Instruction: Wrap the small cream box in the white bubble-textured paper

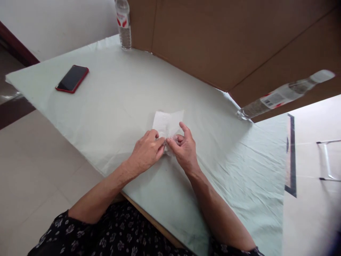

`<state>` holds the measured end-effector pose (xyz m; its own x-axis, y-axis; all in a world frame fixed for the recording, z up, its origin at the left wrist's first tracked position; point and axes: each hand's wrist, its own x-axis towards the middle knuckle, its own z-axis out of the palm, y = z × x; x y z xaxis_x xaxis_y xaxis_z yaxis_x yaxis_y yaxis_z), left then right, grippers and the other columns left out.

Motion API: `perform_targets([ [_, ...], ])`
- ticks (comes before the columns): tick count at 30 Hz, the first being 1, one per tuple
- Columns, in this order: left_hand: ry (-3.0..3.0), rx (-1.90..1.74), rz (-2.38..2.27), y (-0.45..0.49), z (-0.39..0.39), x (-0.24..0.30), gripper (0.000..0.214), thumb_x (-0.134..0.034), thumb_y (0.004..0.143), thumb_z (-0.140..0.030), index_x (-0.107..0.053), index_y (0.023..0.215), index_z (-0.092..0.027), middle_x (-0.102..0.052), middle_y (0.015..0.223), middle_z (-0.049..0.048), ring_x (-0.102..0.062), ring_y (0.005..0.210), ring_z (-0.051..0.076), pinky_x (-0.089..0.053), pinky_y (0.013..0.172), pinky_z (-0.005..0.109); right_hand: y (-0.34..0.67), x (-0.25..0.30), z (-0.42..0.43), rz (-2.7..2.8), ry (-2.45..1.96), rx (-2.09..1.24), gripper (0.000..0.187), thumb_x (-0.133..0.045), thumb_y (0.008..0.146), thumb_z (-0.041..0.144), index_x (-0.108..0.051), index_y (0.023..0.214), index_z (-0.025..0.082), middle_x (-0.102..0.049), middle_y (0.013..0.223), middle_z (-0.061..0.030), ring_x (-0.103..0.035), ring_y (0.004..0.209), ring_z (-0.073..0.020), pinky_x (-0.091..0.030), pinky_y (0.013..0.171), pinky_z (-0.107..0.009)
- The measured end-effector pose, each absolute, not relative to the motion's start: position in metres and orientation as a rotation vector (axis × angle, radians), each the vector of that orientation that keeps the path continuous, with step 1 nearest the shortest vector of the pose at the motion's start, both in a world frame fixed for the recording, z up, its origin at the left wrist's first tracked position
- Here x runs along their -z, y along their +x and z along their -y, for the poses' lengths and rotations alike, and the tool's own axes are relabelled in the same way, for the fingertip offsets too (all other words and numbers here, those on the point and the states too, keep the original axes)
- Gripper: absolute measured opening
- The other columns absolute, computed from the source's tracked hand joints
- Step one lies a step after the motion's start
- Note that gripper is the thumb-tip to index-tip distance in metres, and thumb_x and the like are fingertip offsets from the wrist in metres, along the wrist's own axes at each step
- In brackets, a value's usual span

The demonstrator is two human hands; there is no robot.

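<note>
A white, creased sheet that looks like paper [162,121] lies near the middle of the cloth, its far edge spread out in two flaps. At its near end is some crinkled clear plastic [167,152], partly hidden by my fingers. My left hand [146,151] pinches this plastic from the left, thumb and fingertips pressed together. From the right, my right hand [185,149] grips it between thumb and curled fingers, with the index finger raised. The two thumbs almost meet. Whether the plastic and the sheet are joined I cannot tell.
A pale green cloth [112,106] covers the table. A phone in a red case [72,79] lies at the left. Against the brown cardboard panel [202,39] stand one water bottle [124,28] at the back and another bottle [279,97] at the right.
</note>
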<state>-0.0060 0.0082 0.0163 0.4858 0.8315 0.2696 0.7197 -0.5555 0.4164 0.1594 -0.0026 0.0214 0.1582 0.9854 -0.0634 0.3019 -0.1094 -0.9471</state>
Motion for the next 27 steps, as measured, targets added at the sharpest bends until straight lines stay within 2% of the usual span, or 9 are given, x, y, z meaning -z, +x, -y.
perform_targets([
  [3, 2.389, -0.64, -1.3, -0.004, -0.01, -0.015, 0.018, -0.052, 0.098, -0.023, -0.069, 0.098, -0.019, -0.059, 0.101, 0.0081, -0.058, 0.087, 0.018, -0.051, 0.073, 0.029, 0.156, -0.023, 0.003, 1.251, -1.542, -1.041, 0.084, -0.067, 0.083, 0.038, -0.03, 0.156, 0.017, -0.058, 0.072, 0.0059, -0.057, 0.059, -0.0141, -0.049, 0.056, -0.03],
  [7, 2.267, -0.648, -1.293, -0.003, -0.011, -0.014, 0.018, -0.053, 0.093, -0.019, -0.067, 0.104, -0.018, -0.06, 0.105, 0.0092, -0.06, 0.092, 0.02, -0.053, 0.078, 0.032, 0.154, -0.028, 0.008, 1.26, -1.532, -1.107, 0.091, -0.068, 0.084, 0.043, -0.023, 0.159, 0.017, -0.072, 0.092, -0.0041, -0.065, 0.064, -0.0165, -0.056, 0.06, -0.033],
  [9, 2.199, -0.692, -1.272, -0.005, -0.011, -0.013, 0.027, -0.053, 0.091, -0.019, -0.064, 0.115, -0.017, -0.061, 0.107, 0.0101, -0.061, 0.095, 0.021, -0.054, 0.081, 0.034, 0.154, -0.032, 0.012, 1.29, -1.523, -1.142, 0.091, -0.066, 0.087, 0.043, -0.02, 0.161, 0.017, -0.075, 0.105, -0.0094, -0.068, 0.066, -0.0172, -0.059, 0.064, -0.035],
  [12, 2.058, -0.789, -1.226, -0.007, -0.011, -0.014, 0.05, -0.058, 0.084, -0.019, -0.056, 0.134, -0.015, -0.063, 0.112, 0.0114, -0.063, 0.096, 0.021, -0.055, 0.085, 0.036, 0.155, -0.033, 0.019, 1.451, -1.532, -1.084, 0.082, -0.057, 0.091, 0.034, -0.019, 0.161, 0.017, -0.075, 0.117, -0.014, -0.071, 0.073, -0.0191, -0.061, 0.072, -0.039],
  [15, 1.872, -0.821, -1.247, -0.007, -0.011, -0.016, 0.064, -0.064, 0.078, -0.022, -0.051, 0.14, -0.015, -0.065, 0.116, 0.0107, -0.063, 0.085, 0.017, -0.055, 0.083, 0.034, 0.157, -0.031, 0.023, 1.702, -1.563, -0.897, 0.074, -0.048, 0.092, 0.023, -0.02, 0.161, 0.018, -0.076, 0.12, -0.0144, -0.073, 0.079, -0.0219, -0.059, 0.078, -0.043],
  [18, 1.809, -0.833, -1.334, -0.001, -0.011, -0.017, 0.06, -0.066, 0.078, -0.027, -0.056, 0.135, -0.016, -0.065, 0.113, 0.0096, -0.063, 0.083, 0.017, -0.055, 0.084, 0.035, 0.16, -0.03, 0.025, 1.851, -1.544, -0.79, 0.07, -0.042, 0.094, 0.018, -0.021, 0.16, 0.019, -0.075, 0.124, -0.0141, -0.074, 0.091, -0.0241, -0.058, 0.086, -0.046],
  [21, 1.855, -0.841, -1.403, 0.005, -0.01, -0.015, 0.053, -0.062, 0.079, -0.021, -0.058, 0.132, -0.015, -0.065, 0.109, 0.0094, -0.063, 0.087, 0.019, -0.055, 0.086, 0.036, 0.164, -0.031, 0.025, 1.878, -1.487, -0.852, 0.068, -0.038, 0.095, 0.017, -0.019, 0.161, 0.019, -0.073, 0.13, -0.0144, -0.074, 0.095, -0.0229, -0.059, 0.089, -0.047],
  [25, 1.952, -0.844, -1.419, 0.009, -0.006, -0.012, 0.054, -0.057, 0.081, -0.015, -0.057, 0.135, -0.019, -0.062, 0.104, 0.0075, -0.063, 0.087, 0.019, -0.055, 0.083, 0.035, 0.167, -0.032, 0.021, 1.849, -1.416, -0.962, 0.068, -0.039, 0.095, 0.017, -0.022, 0.161, 0.02, -0.072, 0.131, -0.0145, -0.073, 0.092, -0.0213, -0.059, 0.089, -0.045],
  [27, 1.999, -0.854, -1.422, 0.009, -0.005, -0.009, 0.045, -0.056, 0.083, -0.015, -0.063, 0.127, -0.019, -0.06, 0.104, 0.0076, -0.063, 0.09, 0.02, -0.055, 0.083, 0.034, 0.169, -0.032, 0.017, 1.821, -1.372, -1.037, 0.069, -0.042, 0.093, 0.018, -0.026, 0.16, 0.021, -0.073, 0.128, -0.0133, -0.073, 0.086, -0.0193, -0.06, 0.087, -0.043],
])
